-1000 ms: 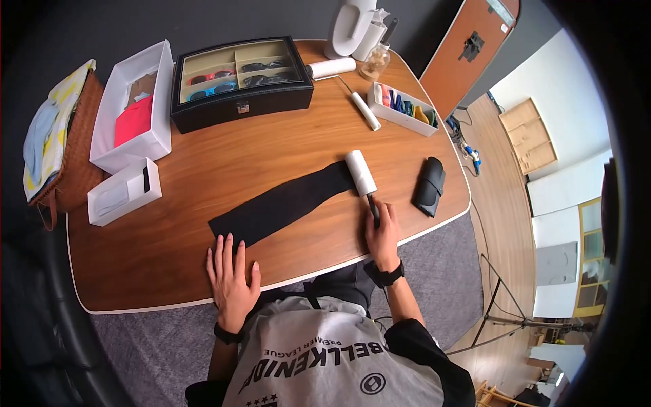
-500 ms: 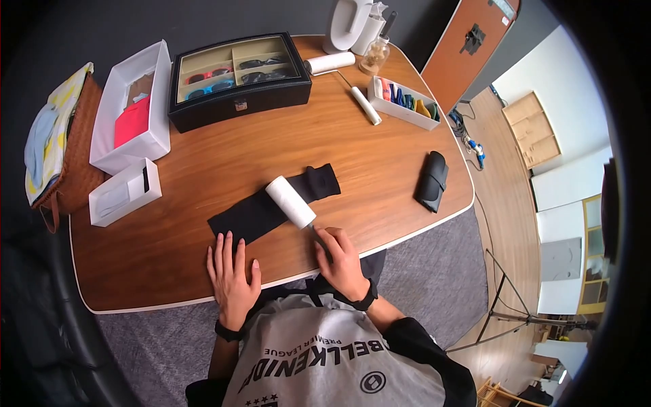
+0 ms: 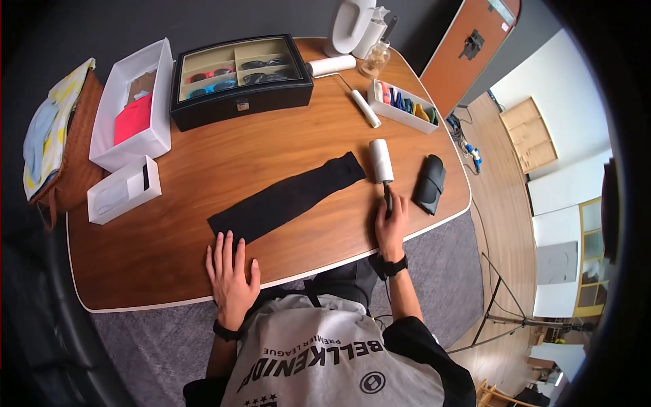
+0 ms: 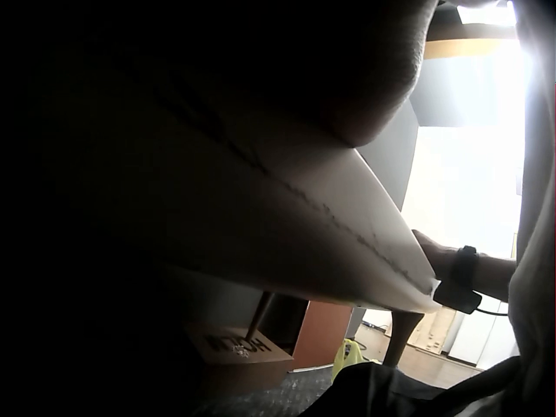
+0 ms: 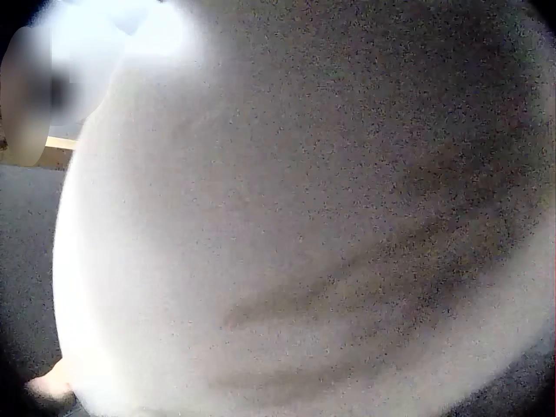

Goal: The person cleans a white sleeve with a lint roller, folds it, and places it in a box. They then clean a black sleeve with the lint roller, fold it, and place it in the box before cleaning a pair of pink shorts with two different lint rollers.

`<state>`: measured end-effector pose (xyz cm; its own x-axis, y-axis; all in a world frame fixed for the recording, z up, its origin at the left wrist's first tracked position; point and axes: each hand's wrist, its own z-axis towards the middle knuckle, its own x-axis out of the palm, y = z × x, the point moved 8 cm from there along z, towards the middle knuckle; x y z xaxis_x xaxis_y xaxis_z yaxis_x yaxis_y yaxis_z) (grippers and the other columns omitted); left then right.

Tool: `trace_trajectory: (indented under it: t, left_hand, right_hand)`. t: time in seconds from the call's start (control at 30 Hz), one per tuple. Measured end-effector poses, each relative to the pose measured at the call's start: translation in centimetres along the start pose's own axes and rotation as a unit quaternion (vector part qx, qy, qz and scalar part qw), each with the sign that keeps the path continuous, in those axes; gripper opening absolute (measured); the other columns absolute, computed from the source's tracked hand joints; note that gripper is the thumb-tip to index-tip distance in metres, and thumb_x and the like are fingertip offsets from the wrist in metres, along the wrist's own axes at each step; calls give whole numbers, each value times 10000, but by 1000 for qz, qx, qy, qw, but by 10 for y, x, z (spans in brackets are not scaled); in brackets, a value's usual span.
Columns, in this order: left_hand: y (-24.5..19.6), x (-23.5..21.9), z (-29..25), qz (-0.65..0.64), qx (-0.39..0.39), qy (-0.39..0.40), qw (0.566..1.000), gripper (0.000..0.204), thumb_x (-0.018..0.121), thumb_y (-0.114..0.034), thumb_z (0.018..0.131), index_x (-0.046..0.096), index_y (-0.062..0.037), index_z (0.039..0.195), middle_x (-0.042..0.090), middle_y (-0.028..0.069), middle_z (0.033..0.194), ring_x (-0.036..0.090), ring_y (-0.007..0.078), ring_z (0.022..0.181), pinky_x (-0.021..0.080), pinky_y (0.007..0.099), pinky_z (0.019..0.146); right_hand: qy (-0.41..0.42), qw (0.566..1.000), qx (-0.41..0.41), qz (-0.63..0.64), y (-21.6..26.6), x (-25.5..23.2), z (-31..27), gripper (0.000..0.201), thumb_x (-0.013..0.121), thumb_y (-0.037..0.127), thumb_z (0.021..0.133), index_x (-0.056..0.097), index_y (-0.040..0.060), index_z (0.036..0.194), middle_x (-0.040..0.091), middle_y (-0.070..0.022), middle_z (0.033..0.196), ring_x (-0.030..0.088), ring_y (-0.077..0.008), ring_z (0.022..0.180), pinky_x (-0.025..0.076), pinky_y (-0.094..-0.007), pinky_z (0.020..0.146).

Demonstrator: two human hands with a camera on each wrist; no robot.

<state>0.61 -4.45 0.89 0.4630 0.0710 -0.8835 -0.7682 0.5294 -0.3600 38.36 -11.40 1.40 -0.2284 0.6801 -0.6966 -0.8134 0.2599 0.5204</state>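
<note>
A black strip of cloth (image 3: 285,197) lies stretched out flat on the wooden table in the head view. The left hand (image 3: 234,281) rests with spread, straight fingers at the cloth's near left end, fingertips touching its edge. The right hand (image 3: 391,227) grips the dark handle of a white lint roller (image 3: 381,161), which is just right of the cloth's far end and apart from it. Both wrist views are mostly blocked by pale, blurred surfaces; neither shows the cloth or the roller clearly.
A black glasses case box (image 3: 242,85), white boxes (image 3: 130,108) and a woven basket (image 3: 71,146) stand left and behind. Further right are a second roller (image 3: 366,108), a white box of coloured rolled items (image 3: 403,117) and a black pouch (image 3: 430,184). The table edge runs close to the body.
The roller went leftward onto the cloth, then back right past its far end. The cloth's right end, bunched half a second ago, lies extended now. The left hand stayed in place.
</note>
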Motion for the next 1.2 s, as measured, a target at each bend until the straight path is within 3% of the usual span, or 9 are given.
trace_trajectory:
  t: [0.17, 0.33, 0.53, 0.77, 0.83, 0.93, 1.07, 1.13, 1.2]
  left_hand:
    - [0, 1, -1, 5, 2, 1, 1000, 479, 629, -249, 970, 620, 3, 1377, 496, 201, 1568, 399, 375, 1511, 278, 597, 1244]
    - [0, 2, -1, 5, 3, 6, 1000, 478, 631, -243, 970, 620, 1, 1381, 496, 199, 1570, 401, 377, 1511, 276, 599, 1245]
    - [0, 1, -1, 1, 3, 10, 1000, 469, 625, -228, 975, 616, -2, 1386, 494, 198, 1571, 400, 383, 1508, 272, 593, 1247]
    - [-1, 2, 0, 2, 4, 13, 1000, 471, 621, -221, 983, 605, -1, 1399, 491, 197, 1573, 399, 391, 1504, 262, 590, 1249]
    - [-1, 3, 0, -2, 4, 12, 1000, 475, 623, -221, 987, 600, -2, 1407, 492, 197, 1572, 397, 391, 1505, 259, 591, 1249]
    - [-5, -9, 3, -16, 13, 0, 1000, 500, 639, -202, 990, 575, -2, 1444, 504, 205, 1554, 402, 400, 1500, 263, 591, 1244]
    - [-50, -68, 21, -129, 94, -31, 987, 350, 717, -184, 941, 642, -18, 1241, 575, 209, 1464, 546, 385, 1382, 403, 609, 1156]
    - [-87, -106, 31, -180, 158, -66, 969, 282, 759, -117, 870, 613, -25, 1093, 660, 213, 1333, 689, 392, 1150, 525, 560, 1047]
    - [-127, -136, 35, -198, 228, -124, 945, 265, 749, -132, 881, 597, -34, 1075, 698, 212, 1257, 742, 354, 1041, 599, 512, 963]
  right_hand:
    - [59, 992, -63, 88, 65, 18, -46, 389, 604, -40, 949, 626, -29, 1336, 624, -254, 1151, 643, -428, 1034, 537, -470, 901]
    - [153, 968, -120, 158, 127, 36, -80, 421, 686, -28, 907, 676, 13, 1326, 654, -191, 1128, 679, -376, 978, 570, -427, 836]
    - [125, 983, -93, 97, 76, 22, -44, 415, 650, -47, 915, 673, -2, 1328, 643, -213, 1117, 665, -385, 985, 561, -435, 851]
    - [0, 1000, -9, -2, -27, -3, 15, 330, 620, -7, 983, 668, -21, 1308, 639, -233, 1100, 654, -402, 1001, 536, -432, 868]
    - [-9, 1000, 19, -3, -37, -5, 16, 321, 629, 19, 993, 666, -18, 1310, 634, -236, 1081, 649, -409, 986, 529, -443, 864]
    - [-7, 1000, -12, -3, -35, -5, 14, 338, 621, 30, 989, 662, -14, 1323, 625, -246, 1062, 627, -422, 979, 508, -461, 862]
    - [17, 999, 17, -27, -36, -4, 16, 371, 618, 23, 976, 662, -7, 1343, 628, -242, 1038, 631, -402, 975, 506, -456, 840]
    - [7, 1000, -1, -29, -39, -3, 17, 354, 628, 20, 981, 668, -16, 1331, 652, -239, 1013, 643, -391, 936, 509, -445, 822]
    - [11, 1000, -11, -15, -48, 0, 16, 324, 615, 40, 1020, 662, -28, 1333, 687, -230, 1105, 677, -377, 1017, 528, -430, 888]
